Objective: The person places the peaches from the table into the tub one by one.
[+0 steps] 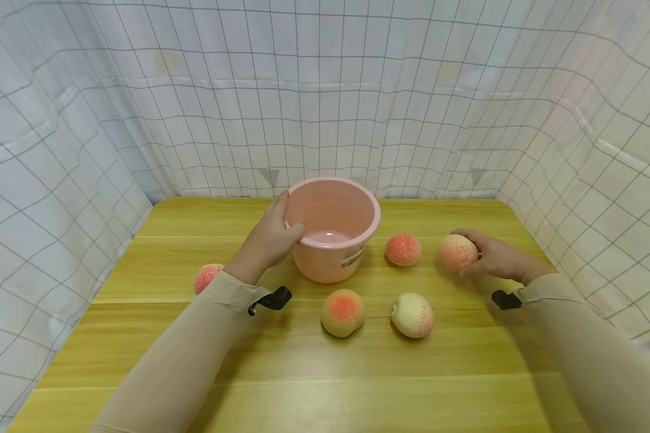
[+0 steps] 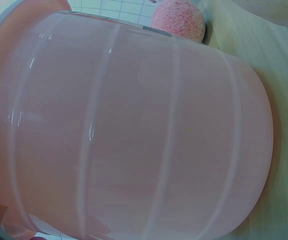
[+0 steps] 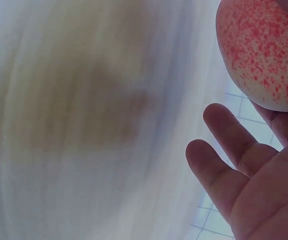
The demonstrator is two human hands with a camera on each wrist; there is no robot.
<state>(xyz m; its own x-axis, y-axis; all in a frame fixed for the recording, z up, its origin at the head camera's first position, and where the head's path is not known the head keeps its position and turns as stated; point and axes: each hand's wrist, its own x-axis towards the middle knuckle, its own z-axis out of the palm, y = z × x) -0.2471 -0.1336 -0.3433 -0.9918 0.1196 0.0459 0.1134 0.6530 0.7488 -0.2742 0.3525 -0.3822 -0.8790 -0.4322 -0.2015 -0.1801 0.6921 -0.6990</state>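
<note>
Tabletop [image 1: 346,385] of yellowish wood-grain, white gridded curtain [image 1: 330,114] behind.

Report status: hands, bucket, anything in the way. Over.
Left hand grips rim of pink bucket. Right hand holds pale peach. Bucket uncovered. Redder peach on table between bucket and held peach.

The bucket [image 1: 326,262] looks like smooth, glossy plastic, the peaches [image 1: 343,314] matt; the worktop [image 1: 346,397] is wood-grained with a soft sheen, the sleeves [image 1: 186,355] matt cloth.
</note>
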